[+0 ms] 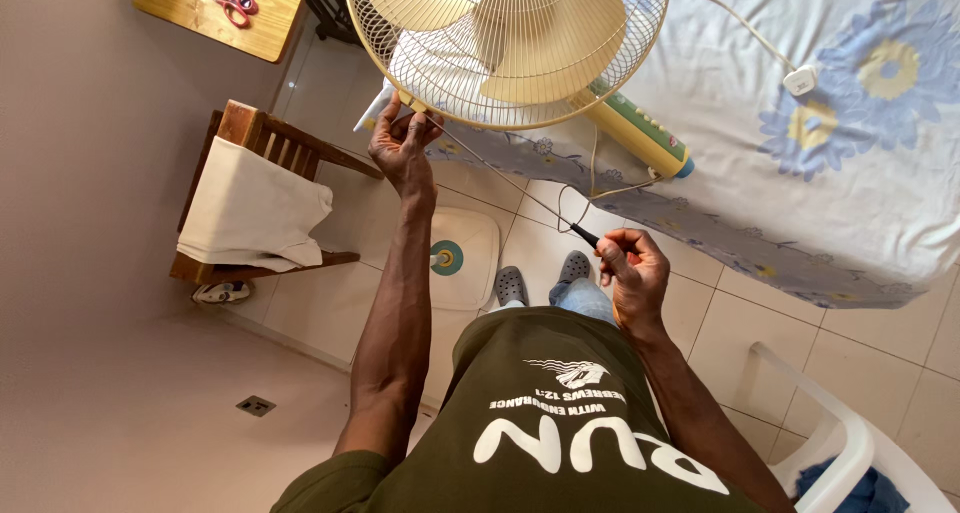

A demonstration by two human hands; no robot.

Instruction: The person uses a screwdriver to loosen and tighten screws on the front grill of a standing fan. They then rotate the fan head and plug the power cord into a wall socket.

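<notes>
Fan guard (500, 63) rim in left hand (403, 145); screwdriver (505, 181) in right hand (630, 268).

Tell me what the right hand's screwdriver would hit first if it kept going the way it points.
Probably the fan's wire guard. The right hand aims the thin screwdriver at the guard's rim beside the left hand; depth is unclear.

One head-worn camera looks steeply down the person's chest and arms to the tiled floor (700, 353). The view appears upside down: the fan (500, 43) and bed edge (800, 263) run along the top, close, within arm's reach.
</notes>
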